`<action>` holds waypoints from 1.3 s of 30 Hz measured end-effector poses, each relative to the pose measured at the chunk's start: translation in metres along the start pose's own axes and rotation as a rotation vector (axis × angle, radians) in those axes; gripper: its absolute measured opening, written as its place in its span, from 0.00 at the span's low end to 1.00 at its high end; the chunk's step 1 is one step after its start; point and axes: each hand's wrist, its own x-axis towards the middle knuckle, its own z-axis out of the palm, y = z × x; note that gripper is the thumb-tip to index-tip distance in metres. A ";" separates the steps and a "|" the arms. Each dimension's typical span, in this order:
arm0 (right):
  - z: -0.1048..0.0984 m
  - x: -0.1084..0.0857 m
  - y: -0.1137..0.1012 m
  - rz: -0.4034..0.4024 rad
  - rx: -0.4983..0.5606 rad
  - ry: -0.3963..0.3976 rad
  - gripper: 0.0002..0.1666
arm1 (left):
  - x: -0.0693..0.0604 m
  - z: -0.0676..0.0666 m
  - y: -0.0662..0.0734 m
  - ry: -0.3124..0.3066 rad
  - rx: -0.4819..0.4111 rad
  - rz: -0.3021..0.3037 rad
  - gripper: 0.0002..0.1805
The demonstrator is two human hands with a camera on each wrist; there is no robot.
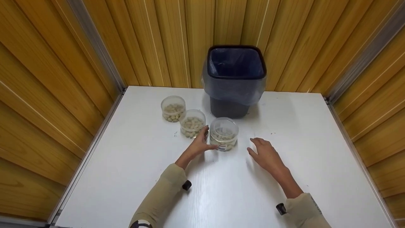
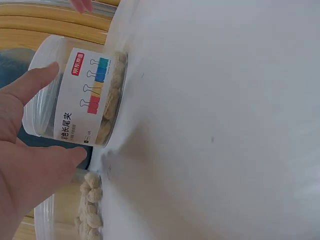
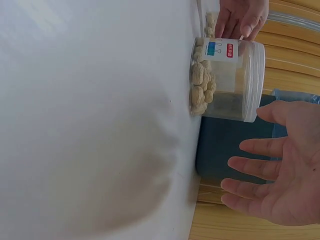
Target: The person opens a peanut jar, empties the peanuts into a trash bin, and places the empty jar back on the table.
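A clear lidded jar [image 1: 223, 139] of peanuts with a white label [image 2: 82, 95] stands upright on the white table. At its left side is my left hand [image 1: 199, 145], thumb and fingers spread apart around that side; whether it touches the jar I cannot tell. My right hand [image 1: 266, 154] hovers to the right of the jar, fingers spread, holding nothing. In the right wrist view its palm [image 3: 295, 175] faces the jar [image 3: 225, 80]. Two more clear tubs of peanuts stand to the left, one [image 1: 192, 124] beside my left fingers and another [image 1: 173, 109] farther back.
A dark bin [image 1: 229, 106] lined with a translucent bag [image 1: 234, 88] stands behind the jars. Wood-look panels [image 1: 196, 38] rise at the back and sides of the white table [image 1: 126, 142]. Small crumbs lie on the tabletop.
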 end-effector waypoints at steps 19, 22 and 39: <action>0.004 0.001 -0.008 0.000 0.017 -0.009 0.30 | 0.026 0.005 -0.011 0.002 -0.013 0.033 0.65; 0.005 0.001 -0.010 0.008 0.019 -0.016 0.30 | 0.028 0.006 -0.010 0.011 -0.015 0.036 0.62; 0.005 0.003 -0.021 0.013 0.035 -0.008 0.30 | 0.031 0.004 -0.012 0.016 0.052 0.047 0.59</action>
